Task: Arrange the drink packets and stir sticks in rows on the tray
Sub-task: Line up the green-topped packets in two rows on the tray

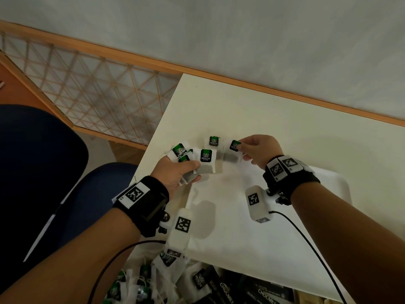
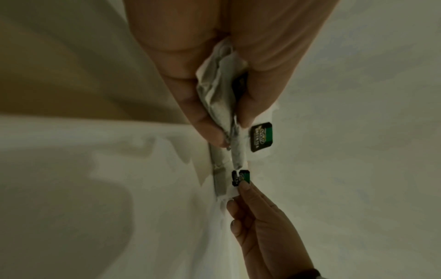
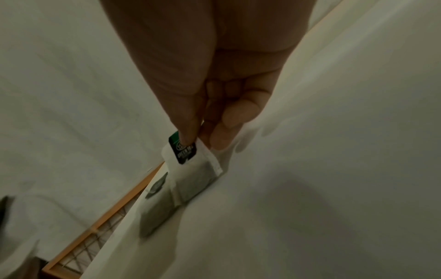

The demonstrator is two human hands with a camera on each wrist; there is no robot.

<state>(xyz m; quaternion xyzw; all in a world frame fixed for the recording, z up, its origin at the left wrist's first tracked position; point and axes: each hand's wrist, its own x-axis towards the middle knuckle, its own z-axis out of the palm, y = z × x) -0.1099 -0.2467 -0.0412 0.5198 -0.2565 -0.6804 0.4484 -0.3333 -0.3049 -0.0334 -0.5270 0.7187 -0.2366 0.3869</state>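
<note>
From the head view, the left hand [image 1: 175, 173] grips a fanned bunch of tea bags [image 1: 190, 159], thin white paper pouches with dark contents showing through and small glossy green-and-black tags. The right hand [image 1: 262, 151] pinches one tea bag [image 1: 233, 153] by its tag, just beyond the bunch. Both are over the far edge of the tray [image 1: 252, 238], a smooth white tray with a rounded corner, lying on the cream table [image 1: 263, 110]. The tray floor behind the fingers is bare. Near the wrists lies a heap of more tea bags [image 1: 140, 281] and black sachets [image 1: 263, 292].

In the left wrist view, the left hand's fingers [image 2: 205, 117] curl round crumpled, soft paper pouches; one tag [image 2: 261, 136] sticks out flat beside them. Past them, the right hand's fingertips [image 2: 245, 188] nip the tag of the single bag.

In the right wrist view, thumb and forefinger [image 3: 188, 136] close on the square tag; the pouch [image 3: 190, 179] hangs below, its lower edge touching the tray beside another laid bag [image 3: 155, 217]. Beyond runs the table's straight edge.
</note>
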